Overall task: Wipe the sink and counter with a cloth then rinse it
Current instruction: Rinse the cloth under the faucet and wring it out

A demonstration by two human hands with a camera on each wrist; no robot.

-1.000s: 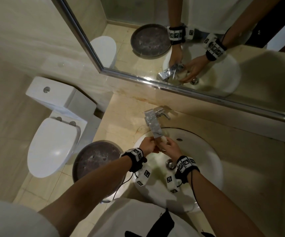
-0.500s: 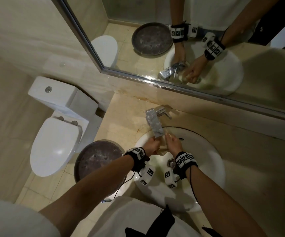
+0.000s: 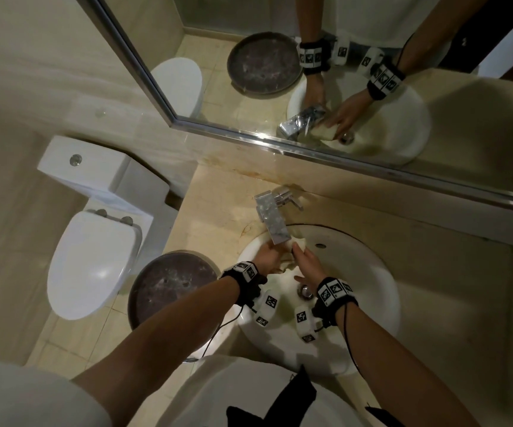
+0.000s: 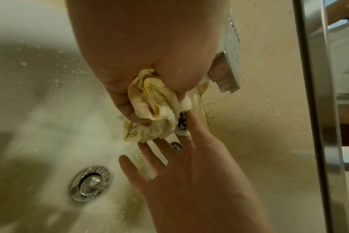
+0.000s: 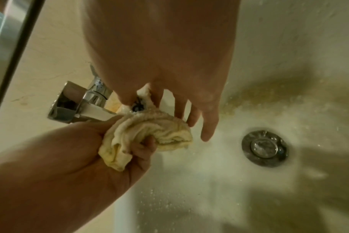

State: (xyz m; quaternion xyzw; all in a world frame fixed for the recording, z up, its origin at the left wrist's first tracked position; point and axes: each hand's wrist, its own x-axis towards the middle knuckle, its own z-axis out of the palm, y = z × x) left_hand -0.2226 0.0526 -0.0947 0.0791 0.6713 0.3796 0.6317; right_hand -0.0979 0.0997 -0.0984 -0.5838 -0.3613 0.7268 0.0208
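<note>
A crumpled pale-yellow cloth (image 3: 286, 264) (image 4: 153, 107) (image 5: 149, 130) hangs over the white sink (image 3: 372, 288), just under the spout of the chrome faucet (image 3: 272, 221) (image 5: 70, 107). My left hand (image 3: 267, 255) (image 5: 80, 149) grips the bunched bulk of it in a closed fist. My right hand (image 3: 307, 265) (image 4: 179, 173) pinches the corner with the black label between thumb and index finger, its other fingers straight. The basin is wet and spotted with drops around the drain (image 3: 305, 291) (image 5: 264, 148). A beige counter (image 3: 449, 288) surrounds the basin.
A mirror (image 3: 310, 72) runs along the wall behind the faucet. A white toilet (image 3: 92, 263) stands to the left, and a round dark bin lid (image 3: 172, 288) sits between it and the sink. An overflow hole (image 3: 320, 245) lies in the basin's far wall.
Both hands have shifted a little up the basin toward the spout with the cloth. My right hand now stretches further forward along the cloth.
</note>
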